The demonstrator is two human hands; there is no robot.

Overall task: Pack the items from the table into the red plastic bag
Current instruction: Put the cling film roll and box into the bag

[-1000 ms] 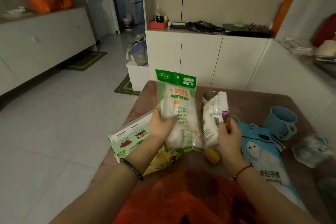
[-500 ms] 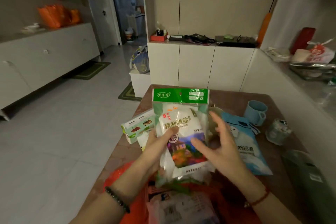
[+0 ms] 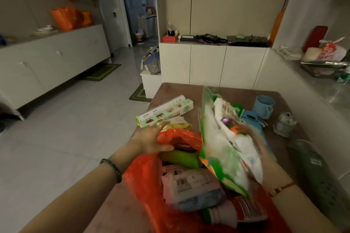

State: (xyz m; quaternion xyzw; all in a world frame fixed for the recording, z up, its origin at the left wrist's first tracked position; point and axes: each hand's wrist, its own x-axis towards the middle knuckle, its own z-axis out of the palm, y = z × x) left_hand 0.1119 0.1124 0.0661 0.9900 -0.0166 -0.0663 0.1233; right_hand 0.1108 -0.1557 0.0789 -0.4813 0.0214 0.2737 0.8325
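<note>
My left hand [image 3: 151, 139] grips the red plastic bag [image 3: 144, 181] rim, fingers closed. My right hand [image 3: 265, 159] lowers two packets [image 3: 221, 143] in; I cannot tell its fingers' state.

My bag [image 3: 144, 181] sits open on the near edge of the table [image 3: 280, 149], right in front of me. My left hand [image 3: 151, 140] grips its far left rim, and my right hand [image 3: 259, 149], mostly hidden, holds two packets [image 3: 217, 142] tilted over the bag's mouth, their lower ends already inside. In the bag lie a wrapped pack [image 3: 189, 185] and a bottle [image 3: 223, 215] nearer me, with a pouch [image 3: 181, 158] behind them. Beyond my left hand a long box [image 3: 166, 110] lies across another packet [image 3: 178, 124]. To the right of the held packets a flat packet [image 3: 251, 117] lies partly hidden, then a mug [image 3: 263, 104] behind a small cup [image 3: 284, 124].
</note>
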